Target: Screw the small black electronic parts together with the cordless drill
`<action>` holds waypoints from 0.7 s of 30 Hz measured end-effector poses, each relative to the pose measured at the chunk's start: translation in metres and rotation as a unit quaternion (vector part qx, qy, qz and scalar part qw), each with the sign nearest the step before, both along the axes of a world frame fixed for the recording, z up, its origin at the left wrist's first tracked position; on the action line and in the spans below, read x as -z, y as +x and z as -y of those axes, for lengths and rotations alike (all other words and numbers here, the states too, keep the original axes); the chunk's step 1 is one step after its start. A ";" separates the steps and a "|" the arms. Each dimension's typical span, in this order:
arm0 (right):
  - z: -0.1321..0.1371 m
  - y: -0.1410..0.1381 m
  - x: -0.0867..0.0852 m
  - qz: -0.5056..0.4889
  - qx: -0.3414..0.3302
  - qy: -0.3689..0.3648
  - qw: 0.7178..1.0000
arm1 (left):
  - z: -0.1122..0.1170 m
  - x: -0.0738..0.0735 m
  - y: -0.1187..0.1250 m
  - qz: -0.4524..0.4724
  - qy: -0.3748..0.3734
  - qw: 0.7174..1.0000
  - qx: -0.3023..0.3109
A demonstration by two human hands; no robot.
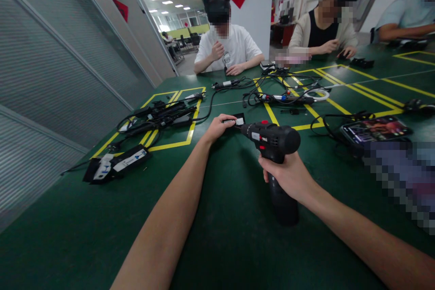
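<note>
My right hand is wrapped around the handle of a black cordless drill with red details. The drill points forward and away from me, and its battery base hangs low over the green table. In front of the chuck is a small flat black case with a white patch on it. My left hand holds the case from its left side, fingers closed on its near edge. The drill's tip overlaps the case in view, so I cannot tell whether they touch.
Black devices with cables lie at left, near an opened black casing. Corded electric screwdrivers and a coiled white tube lie ahead. A phone is at right. Other people sit across the table.
</note>
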State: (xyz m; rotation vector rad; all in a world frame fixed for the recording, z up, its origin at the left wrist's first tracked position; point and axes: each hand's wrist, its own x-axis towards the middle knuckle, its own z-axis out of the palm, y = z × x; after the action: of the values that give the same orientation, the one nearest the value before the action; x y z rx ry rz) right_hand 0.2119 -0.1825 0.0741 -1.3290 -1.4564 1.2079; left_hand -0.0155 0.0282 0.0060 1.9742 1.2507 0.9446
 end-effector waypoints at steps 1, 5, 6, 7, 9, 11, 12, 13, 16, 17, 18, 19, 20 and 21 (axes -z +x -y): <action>0.000 0.000 0.000 0.001 0.002 -0.001 1.000 | 0.000 0.000 0.000 0.001 0.001 1.000 0.002; 0.000 0.000 -0.002 -0.002 -0.002 -0.012 1.000 | -0.001 0.001 0.000 -0.005 -0.003 1.000 -0.003; 0.000 0.000 -0.003 -0.002 -0.003 -0.014 1.000 | -0.001 0.000 0.000 -0.007 -0.003 1.000 -0.004; 0.000 -0.001 -0.004 -0.002 -0.004 -0.014 1.000 | 0.000 0.000 0.000 -0.009 -0.003 1.000 -0.006; 0.000 -0.001 -0.005 -0.001 -0.003 -0.013 1.000 | 0.000 -0.001 0.001 -0.011 -0.002 1.000 -0.009; 0.001 -0.001 -0.006 -0.003 -0.004 -0.010 1.000 | 0.001 -0.001 0.001 -0.010 -0.002 1.000 -0.012; 0.001 -0.001 -0.005 -0.003 -0.004 -0.009 1.000 | 0.001 -0.001 0.001 -0.009 -0.002 1.000 -0.011; 0.001 -0.001 -0.005 -0.001 -0.005 -0.008 1.000 | 0.001 -0.002 0.001 -0.007 -0.003 1.000 -0.010; 0.000 -0.001 -0.003 -0.002 -0.005 -0.009 1.000 | 0.002 -0.002 0.002 -0.006 -0.006 1.000 -0.009; 0.000 -0.001 -0.002 -0.005 -0.004 -0.009 1.000 | 0.003 -0.002 0.002 -0.007 -0.008 1.000 -0.012; 0.000 -0.001 -0.002 -0.010 -0.005 -0.008 1.000 | 0.003 -0.003 0.002 -0.007 -0.011 1.000 -0.014; 0.000 0.000 -0.001 -0.015 -0.004 -0.007 1.000 | 0.003 -0.003 0.002 -0.008 -0.013 1.000 -0.016; -0.001 0.000 -0.001 -0.018 -0.003 -0.008 1.000 | 0.003 -0.003 0.003 -0.008 -0.014 1.000 -0.017; -0.001 0.000 -0.001 -0.020 -0.002 -0.008 1.000 | 0.004 -0.003 0.003 -0.008 -0.015 1.000 -0.018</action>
State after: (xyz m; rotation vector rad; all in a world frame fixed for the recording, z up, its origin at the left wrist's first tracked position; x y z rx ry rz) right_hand 0.2116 -0.1818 0.0748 -1.3058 -1.4247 1.2454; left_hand -0.0127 0.0247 0.0094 1.9455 1.3050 0.9245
